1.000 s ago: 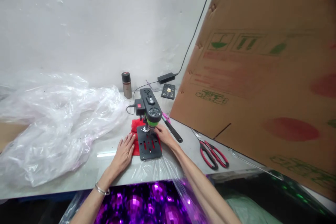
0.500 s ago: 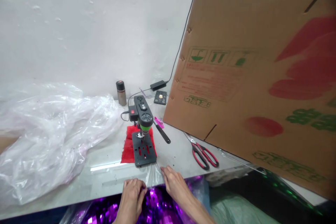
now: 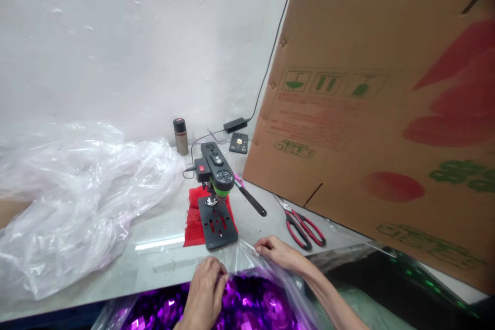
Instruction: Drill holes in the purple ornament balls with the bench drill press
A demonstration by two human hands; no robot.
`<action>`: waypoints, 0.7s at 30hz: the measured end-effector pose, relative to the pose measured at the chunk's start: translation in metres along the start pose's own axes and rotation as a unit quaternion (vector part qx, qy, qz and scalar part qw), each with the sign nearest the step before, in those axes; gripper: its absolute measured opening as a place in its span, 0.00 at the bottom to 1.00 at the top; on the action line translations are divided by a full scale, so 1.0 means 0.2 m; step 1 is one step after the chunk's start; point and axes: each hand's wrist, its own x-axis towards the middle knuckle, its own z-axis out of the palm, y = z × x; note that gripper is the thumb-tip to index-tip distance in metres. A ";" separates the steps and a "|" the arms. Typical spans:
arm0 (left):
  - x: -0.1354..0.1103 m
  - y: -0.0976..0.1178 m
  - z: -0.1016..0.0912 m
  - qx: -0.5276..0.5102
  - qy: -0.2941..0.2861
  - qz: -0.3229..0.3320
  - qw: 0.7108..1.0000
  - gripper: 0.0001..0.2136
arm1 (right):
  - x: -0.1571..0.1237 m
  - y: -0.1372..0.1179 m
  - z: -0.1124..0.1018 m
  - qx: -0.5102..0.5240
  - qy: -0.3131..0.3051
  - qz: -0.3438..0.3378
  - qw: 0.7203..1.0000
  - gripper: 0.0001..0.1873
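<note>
My left hand is closed, fingers curled, on the rim of a clear plastic bag at the table's front edge. Shiny purple faceted material fills the bag below. My right hand pinches the bag's rim farther right, so the film stretches between both hands. Just beyond them stands a small black bench drill press with a green ring and a black lever. Its slotted base rests on a red cloth. Film reaches the base's front corner; I cannot tell whether it is caught there.
Red-handled scissors lie right of the press, beside a large leaning cardboard box. Crumpled clear plastic covers the table's left side. Near the wall are a spray can, a power adapter and a black card.
My right hand has moved right, away from my left, spreading the bag's rim wider. More purple material shows between the hands. The drill press has turned or tilted slightly to the right.
</note>
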 end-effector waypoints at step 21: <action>1.03 0.01 -0.91 -0.057 -0.057 0.000 0.997 0.44 | 0.02 0.12 0.29 -0.077 0.186 -0.075 0.977 0.23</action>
